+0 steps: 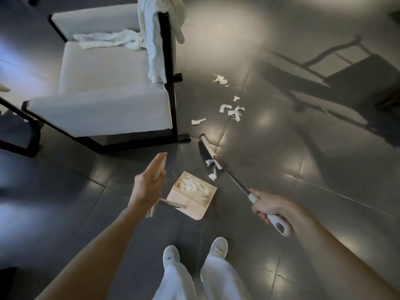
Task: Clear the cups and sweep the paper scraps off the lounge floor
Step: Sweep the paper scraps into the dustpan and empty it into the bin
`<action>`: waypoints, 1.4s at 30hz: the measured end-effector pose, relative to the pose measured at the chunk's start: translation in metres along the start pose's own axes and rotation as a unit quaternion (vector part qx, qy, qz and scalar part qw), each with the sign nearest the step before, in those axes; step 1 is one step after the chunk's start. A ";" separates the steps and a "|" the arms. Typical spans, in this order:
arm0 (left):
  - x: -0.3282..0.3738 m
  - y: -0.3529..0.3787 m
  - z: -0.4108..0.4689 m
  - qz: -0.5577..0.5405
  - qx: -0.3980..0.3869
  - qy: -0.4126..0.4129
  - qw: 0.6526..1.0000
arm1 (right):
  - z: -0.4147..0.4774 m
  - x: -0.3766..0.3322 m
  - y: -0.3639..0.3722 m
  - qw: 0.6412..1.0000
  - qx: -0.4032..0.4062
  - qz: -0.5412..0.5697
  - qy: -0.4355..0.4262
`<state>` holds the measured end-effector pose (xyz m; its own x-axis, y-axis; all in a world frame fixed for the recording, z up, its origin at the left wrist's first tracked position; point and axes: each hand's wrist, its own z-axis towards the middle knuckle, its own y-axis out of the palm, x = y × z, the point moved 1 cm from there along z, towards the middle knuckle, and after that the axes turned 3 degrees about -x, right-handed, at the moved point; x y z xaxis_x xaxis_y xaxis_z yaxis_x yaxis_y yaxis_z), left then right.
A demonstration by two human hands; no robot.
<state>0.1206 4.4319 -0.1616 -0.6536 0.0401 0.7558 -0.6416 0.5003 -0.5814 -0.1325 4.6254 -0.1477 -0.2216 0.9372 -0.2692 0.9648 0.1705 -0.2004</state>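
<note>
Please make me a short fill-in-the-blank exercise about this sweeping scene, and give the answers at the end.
1. The right hand holds the ____ by its white grip.
2. The left hand holds the handle of the ____, which already contains paper scraps.
3. A white cloth lies on the seat of the ____.
Missing words: broom; dustpan; armchair.

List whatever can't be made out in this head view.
1. Cups: none in the head view, so cleared or not cannot be told.
2. Space under the armchair: hidden by its seat, head view; what lies there is unknown.
3. Broom bristles: dark against dark tiles, head view; edges unclear.
4. Dustpan handle: middle covered by the left grip, head view.
5. Dark shape, top right: blurred, cut off by the right edge.
</note>
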 end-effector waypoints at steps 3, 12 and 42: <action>0.009 0.004 0.009 -0.005 -0.002 0.010 1.000 | -0.002 0.004 0.007 0.998 -0.057 -0.002 0.015; 0.006 -0.002 0.013 -0.041 -0.031 0.025 0.998 | -0.054 0.003 0.009 0.989 -0.090 0.114 0.011; 0.274 0.175 0.311 -0.090 0.032 -0.014 0.995 | 0.102 -0.127 -0.421 0.991 0.056 0.097 -0.071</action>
<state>-0.2958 4.2613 -0.1503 -0.5365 -0.0704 0.8409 -0.7727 0.4416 -0.4560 -0.5250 4.4035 -0.1256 -0.0580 0.8951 -0.4422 0.9712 -0.0519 -0.2326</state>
